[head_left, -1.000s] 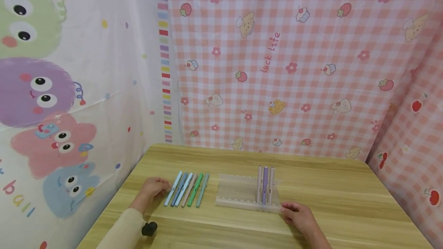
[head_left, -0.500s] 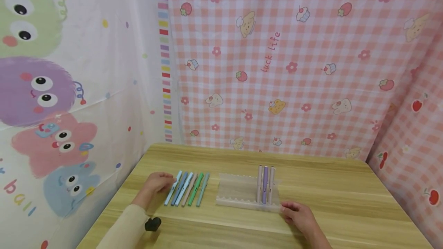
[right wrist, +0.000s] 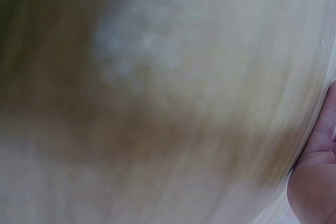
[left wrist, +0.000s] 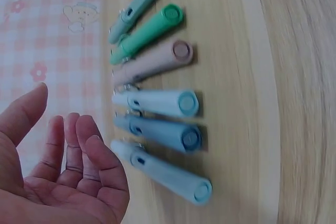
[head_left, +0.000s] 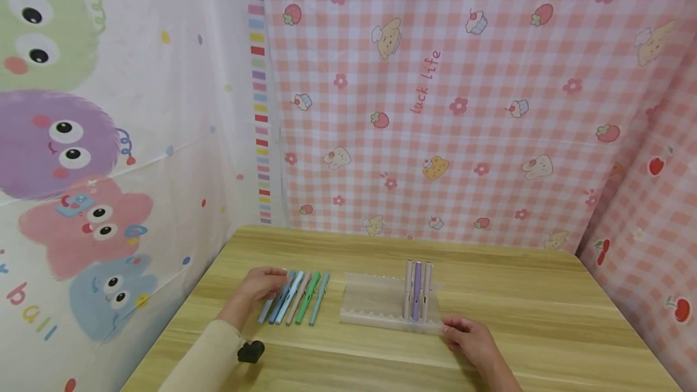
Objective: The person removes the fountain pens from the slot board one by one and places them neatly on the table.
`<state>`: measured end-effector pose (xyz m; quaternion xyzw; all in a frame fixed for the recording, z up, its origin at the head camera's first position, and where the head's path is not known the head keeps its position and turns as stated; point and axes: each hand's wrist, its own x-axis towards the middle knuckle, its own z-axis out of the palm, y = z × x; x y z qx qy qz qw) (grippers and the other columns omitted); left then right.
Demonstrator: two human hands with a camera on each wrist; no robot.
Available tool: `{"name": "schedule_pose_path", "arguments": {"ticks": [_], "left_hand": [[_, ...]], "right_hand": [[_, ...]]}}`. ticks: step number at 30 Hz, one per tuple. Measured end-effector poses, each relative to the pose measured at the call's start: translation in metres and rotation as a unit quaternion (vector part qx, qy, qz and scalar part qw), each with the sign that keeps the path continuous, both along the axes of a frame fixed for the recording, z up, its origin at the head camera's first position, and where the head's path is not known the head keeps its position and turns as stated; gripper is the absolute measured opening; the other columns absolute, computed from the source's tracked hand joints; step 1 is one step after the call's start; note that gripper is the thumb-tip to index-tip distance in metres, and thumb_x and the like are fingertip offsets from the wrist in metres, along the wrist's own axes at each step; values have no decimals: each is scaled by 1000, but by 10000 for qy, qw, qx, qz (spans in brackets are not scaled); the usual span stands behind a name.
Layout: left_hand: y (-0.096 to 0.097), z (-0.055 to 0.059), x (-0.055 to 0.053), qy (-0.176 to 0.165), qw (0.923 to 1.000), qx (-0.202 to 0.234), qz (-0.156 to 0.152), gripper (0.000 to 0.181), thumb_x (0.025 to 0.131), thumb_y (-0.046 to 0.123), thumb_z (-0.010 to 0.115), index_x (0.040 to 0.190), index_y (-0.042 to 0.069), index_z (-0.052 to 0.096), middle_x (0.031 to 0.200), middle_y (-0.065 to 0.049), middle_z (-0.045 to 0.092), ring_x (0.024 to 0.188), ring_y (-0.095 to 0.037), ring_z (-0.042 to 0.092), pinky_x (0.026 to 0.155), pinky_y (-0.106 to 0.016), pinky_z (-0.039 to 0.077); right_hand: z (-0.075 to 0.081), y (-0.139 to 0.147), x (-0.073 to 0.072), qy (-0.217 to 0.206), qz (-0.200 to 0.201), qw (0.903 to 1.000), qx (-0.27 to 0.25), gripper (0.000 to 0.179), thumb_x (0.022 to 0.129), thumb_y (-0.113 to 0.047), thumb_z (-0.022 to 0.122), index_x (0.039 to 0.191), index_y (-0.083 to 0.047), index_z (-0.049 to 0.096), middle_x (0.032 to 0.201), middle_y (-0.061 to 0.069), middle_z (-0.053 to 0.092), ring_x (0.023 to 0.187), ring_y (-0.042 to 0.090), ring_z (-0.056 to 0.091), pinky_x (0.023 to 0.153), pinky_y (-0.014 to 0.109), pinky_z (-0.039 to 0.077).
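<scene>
Pink-checked curtain (head_left: 463, 65) hangs behind a wooden table (head_left: 348, 359). We see the left hand (head_left: 261, 285), thumb and fingers parted, over six loose pens (head_left: 297, 301), seemingly lining up a pick-up; the right hand (head_left: 472, 340) pinches the clear rack (head_left: 376, 298) bearing three more. Next, we judge, calls for grasping the leftmost pen (left wrist: 170, 177).

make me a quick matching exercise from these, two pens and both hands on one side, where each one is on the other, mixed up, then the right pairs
1 green pen
2 purple pen
3 left hand
4 right hand

a between two mauve pens on the clear rack
b at the right end of the clear rack
c second from the right in the row of pens lying on the table
d at the left end of that row

Pairs: 1-c, 2-a, 3-d, 4-b
</scene>
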<state>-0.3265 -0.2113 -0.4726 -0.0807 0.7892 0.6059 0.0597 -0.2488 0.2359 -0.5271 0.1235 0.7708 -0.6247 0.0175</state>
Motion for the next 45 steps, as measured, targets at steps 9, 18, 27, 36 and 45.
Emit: {"name": "schedule_pose_path", "arguments": {"ticks": [9,18,27,36,45], "left_hand": [[23,6,2,56,9997,-15,-222,39,90,15,71,121,-7,61,91,-9,66,81,-21,63,71,-34,51],[50,10,7,76,9984,165,-537,34,89,15,71,117,-3,64,93,-11,65,84,-25,61,81,-44,51],[72,12,14,111,9960,363,-803,37,89,14,72,119,-5,62,100,-10,66,93,-30,61,86,-47,50],[96,3,14,335,9925,708,-944,38,87,12,72,116,-10,62,95,-7,68,82,-20,62,80,-40,55],[120,-6,13,420,9914,730,-1004,32,88,10,72,112,-9,64,89,-4,69,77,-15,62,73,-33,55]], "right_hand": [[1,-1,0,40,7,10000,-7,23,92,0,67,111,13,65,96,10,69,79,16,61,69,32,55],[0,0,0,26,16,10000,54,22,92,0,66,111,13,66,96,10,69,79,15,60,69,32,56],[-1,0,1,39,10,10000,18,22,92,1,65,111,13,66,95,10,69,79,16,61,69,31,56],[1,0,1,6,31,10000,42,21,93,0,65,110,12,66,95,9,69,80,15,60,70,31,55],[-1,0,1,26,22,10000,74,21,92,0,65,110,12,66,95,8,69,80,15,60,70,31,55]]}}
